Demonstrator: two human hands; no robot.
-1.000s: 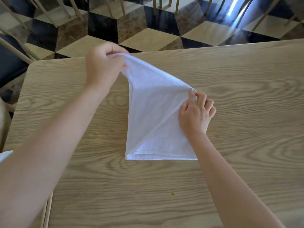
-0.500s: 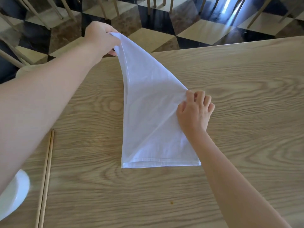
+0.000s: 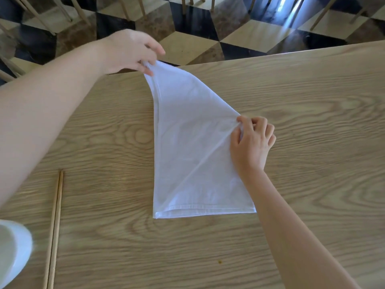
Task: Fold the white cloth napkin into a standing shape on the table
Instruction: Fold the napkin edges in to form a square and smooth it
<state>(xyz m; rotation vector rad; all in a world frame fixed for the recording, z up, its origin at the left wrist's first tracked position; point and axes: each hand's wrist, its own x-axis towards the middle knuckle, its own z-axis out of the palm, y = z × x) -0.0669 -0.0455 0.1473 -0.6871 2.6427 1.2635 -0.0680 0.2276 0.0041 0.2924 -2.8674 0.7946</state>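
Chopsticks (image 3: 54,228) lay far left. The left hand (image 3: 127,52), pinching the napkin (image 3: 193,147) corner, had swung it up and rightward; the right hand (image 3: 251,140) pinched the right edge mid-table (fold evidently just beginning).

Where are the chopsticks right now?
The chopsticks lie on the table's near left side, beside a white dish, left of the napkin.

Wooden table (image 3: 312,101) bears napkin (image 3: 193,163), chopsticks (image 3: 55,226), white dish (image 3: 12,247).
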